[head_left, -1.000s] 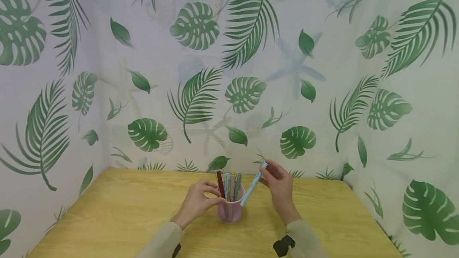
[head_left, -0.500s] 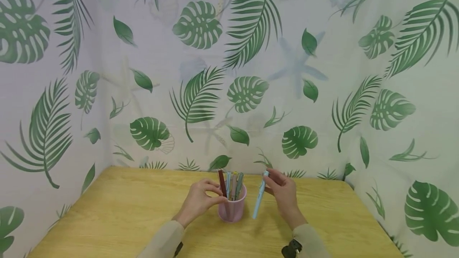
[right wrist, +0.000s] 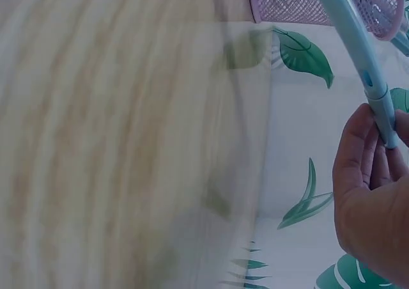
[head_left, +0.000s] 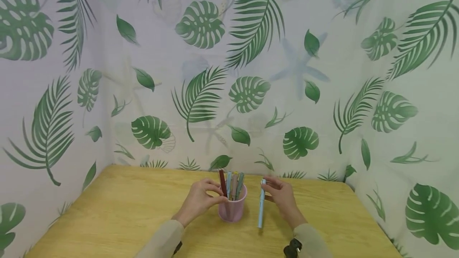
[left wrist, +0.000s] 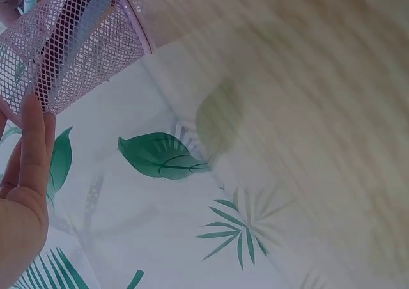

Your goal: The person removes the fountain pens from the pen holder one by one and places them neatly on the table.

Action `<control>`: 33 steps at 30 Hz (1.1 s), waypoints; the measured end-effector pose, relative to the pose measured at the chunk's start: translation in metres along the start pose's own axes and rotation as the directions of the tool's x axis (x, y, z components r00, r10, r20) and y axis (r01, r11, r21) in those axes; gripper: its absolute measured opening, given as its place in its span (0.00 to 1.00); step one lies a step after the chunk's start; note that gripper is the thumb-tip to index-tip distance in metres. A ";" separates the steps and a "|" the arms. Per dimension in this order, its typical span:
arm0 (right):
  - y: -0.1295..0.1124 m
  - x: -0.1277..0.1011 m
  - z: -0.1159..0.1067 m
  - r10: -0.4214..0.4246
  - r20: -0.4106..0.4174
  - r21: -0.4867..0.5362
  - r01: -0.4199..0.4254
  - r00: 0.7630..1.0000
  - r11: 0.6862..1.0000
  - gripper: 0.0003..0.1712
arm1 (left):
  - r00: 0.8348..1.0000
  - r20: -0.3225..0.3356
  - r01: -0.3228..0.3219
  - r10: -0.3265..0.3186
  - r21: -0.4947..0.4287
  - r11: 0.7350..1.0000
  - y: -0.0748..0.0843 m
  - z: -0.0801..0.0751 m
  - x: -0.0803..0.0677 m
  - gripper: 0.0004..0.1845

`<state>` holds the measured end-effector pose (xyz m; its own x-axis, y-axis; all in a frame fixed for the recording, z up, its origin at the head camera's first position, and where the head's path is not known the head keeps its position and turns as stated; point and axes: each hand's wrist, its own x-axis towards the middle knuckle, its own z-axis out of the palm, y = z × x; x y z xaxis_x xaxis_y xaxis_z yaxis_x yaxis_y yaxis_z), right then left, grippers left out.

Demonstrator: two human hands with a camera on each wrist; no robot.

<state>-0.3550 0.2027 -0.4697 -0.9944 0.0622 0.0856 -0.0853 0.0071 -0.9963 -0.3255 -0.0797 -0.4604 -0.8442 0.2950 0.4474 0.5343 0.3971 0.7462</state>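
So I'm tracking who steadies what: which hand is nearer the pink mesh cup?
Left. The left hand touches the pink mesh cup at its side; the right hand sits apart to the cup's right, pinching a light blue pen.

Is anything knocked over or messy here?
Nothing is spilled or broken. The pink mesh cup stands upright on the table with several pens in it. The only one outside is the light blue pen, pinched near its top by the right hand, its lower end at the table. The left hand touches the cup.
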 end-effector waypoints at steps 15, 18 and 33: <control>0.004 0.008 -0.009 0.134 0.094 -0.114 -0.123 0.986 0.986 0.23 | 0.999 0.048 -0.009 0.007 0.038 0.999 0.002 -0.002 0.003 0.13; 0.007 0.009 -0.010 0.139 0.118 -0.131 -0.123 0.983 0.984 0.24 | 0.999 0.054 -0.004 0.002 0.048 0.999 0.002 -0.002 0.003 0.13; 0.012 0.011 -0.009 0.203 0.151 -0.212 -0.169 0.967 0.963 0.25 | 0.998 0.053 -0.036 0.032 0.070 0.997 0.004 -0.003 0.004 0.11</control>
<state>-0.3665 0.2125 -0.4803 -0.9888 -0.0895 -0.1197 0.0990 0.2081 -0.9731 -0.3268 -0.0800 -0.4543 -0.8230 0.3536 0.4445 0.5661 0.4463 0.6931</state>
